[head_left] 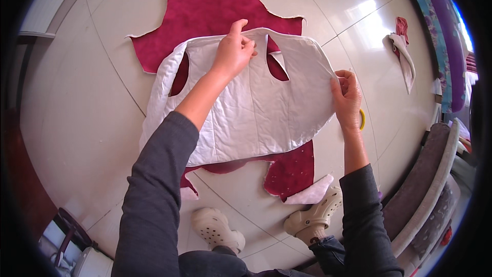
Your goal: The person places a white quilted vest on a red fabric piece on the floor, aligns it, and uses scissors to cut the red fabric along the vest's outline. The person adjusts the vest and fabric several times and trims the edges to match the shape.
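Observation:
A white quilted vest (pixel 230 118) lies spread on top of dark red fabric, its two armholes showing red beneath. My right hand (pixel 348 97) is closed on the vest's right edge, thumb and fingers pinching it. Over the vest's upper edge my left hand (pixel 236 51) hovers or rests lightly, fingers apart and partly bent, with nothing seen in them. Beyond the vest is a large dark red cut fabric piece (pixel 210 0) with curved edges. Another red piece with a pale backing (pixel 292 172) sticks out below the vest.
A yellow ring-shaped handle (pixel 362 119) shows beside my right wrist. Red and white fabric scraps (pixel 402 54) lie farther right on the tiled floor (pixel 87 102). Grey cushions (pixel 420 174) line the right side. My feet in beige clogs (pixel 218 228) stand close to the fabric.

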`<state>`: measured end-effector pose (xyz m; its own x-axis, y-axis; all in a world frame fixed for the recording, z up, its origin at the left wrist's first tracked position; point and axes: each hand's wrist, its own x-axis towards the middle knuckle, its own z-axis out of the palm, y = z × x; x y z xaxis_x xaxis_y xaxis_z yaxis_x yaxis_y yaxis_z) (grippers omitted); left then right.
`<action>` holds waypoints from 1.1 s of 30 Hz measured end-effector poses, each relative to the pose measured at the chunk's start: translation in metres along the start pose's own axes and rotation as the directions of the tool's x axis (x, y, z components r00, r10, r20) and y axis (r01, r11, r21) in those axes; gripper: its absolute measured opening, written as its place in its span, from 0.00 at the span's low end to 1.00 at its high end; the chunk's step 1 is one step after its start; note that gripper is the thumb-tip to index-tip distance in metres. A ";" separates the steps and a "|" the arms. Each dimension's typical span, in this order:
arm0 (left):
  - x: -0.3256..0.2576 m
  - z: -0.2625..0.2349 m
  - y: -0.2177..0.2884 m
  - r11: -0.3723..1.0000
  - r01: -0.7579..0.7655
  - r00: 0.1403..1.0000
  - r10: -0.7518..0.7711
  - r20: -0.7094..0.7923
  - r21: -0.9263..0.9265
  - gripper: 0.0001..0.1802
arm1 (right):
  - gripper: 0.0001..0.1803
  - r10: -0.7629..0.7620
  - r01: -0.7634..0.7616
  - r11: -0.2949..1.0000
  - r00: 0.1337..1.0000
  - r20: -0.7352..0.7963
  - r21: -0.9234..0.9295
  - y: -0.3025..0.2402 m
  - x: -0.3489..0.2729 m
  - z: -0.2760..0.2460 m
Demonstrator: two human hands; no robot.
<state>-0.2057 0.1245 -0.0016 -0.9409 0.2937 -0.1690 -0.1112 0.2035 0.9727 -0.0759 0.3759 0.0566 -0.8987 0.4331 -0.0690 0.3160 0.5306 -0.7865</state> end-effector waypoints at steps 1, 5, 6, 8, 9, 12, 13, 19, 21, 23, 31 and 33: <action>-0.007 -0.002 0.001 0.999 -0.033 0.999 0.033 -0.027 -0.007 0.18 | 0.09 0.016 -0.016 1.000 1.000 -0.003 -0.010 0.000 -0.001 0.000; -0.048 0.006 -0.017 0.988 -0.092 0.991 0.078 0.106 0.125 0.11 | 0.10 0.029 -0.029 1.000 0.999 -0.013 0.001 -0.004 -0.006 -0.005; -0.059 0.014 -0.023 0.969 -0.146 0.983 0.119 0.141 0.199 0.10 | 0.10 0.020 -0.020 1.000 1.000 -0.013 0.016 -0.005 -0.006 -0.006; -0.079 0.034 -0.030 0.850 -0.364 0.931 0.321 0.175 0.381 0.14 | 0.09 0.021 -0.021 1.000 1.000 -0.001 0.004 -0.004 -0.006 -0.007; -0.086 0.040 -0.028 0.758 -0.458 0.888 0.411 0.206 0.464 0.16 | 0.09 0.022 -0.022 1.000 1.000 0.005 0.000 -0.003 -0.005 -0.007; -0.101 0.050 -0.020 0.540 -0.547 0.835 0.404 0.374 0.639 0.21 | 0.09 0.016 -0.016 1.000 1.000 0.023 -0.020 0.008 -0.002 -0.006; -0.102 0.052 -0.020 0.502 -0.554 0.830 0.392 0.396 0.664 0.22 | 0.09 0.022 -0.021 0.999 1.000 0.012 -0.031 0.008 -0.002 -0.007; -0.105 0.064 -0.024 0.297 -0.558 0.822 0.328 0.466 0.775 0.27 | 0.09 0.005 -0.007 0.999 0.999 -0.042 -0.051 -0.001 -0.008 -0.009; -0.108 0.067 -0.021 0.232 -0.551 0.824 0.306 0.477 0.802 0.28 | 0.09 -0.025 0.022 0.996 0.999 -0.029 -0.087 -0.006 -0.012 -0.010; -0.109 0.071 -0.018 0.150 -0.537 0.834 0.248 0.494 0.830 0.29 | 0.09 -0.059 0.055 0.993 0.997 -0.041 -0.103 -0.007 -0.014 -0.009; -0.112 0.082 -0.026 -0.019 -0.514 0.828 0.250 0.502 0.858 0.31 | 0.08 -0.212 0.200 0.972 0.973 -0.096 -0.121 -0.012 -0.024 -0.012; -0.114 0.078 -0.030 0.019 -0.522 0.814 0.307 0.492 0.852 0.31 | 0.08 -0.261 0.246 0.961 0.959 -0.113 -0.128 -0.009 -0.026 -0.011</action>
<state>-0.0700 0.1578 -0.0244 -0.6429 0.7615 0.0828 0.7623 0.6466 -0.0288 -0.0519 0.3680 0.0722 -0.9097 0.3594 0.2082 0.1216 0.7097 -0.6939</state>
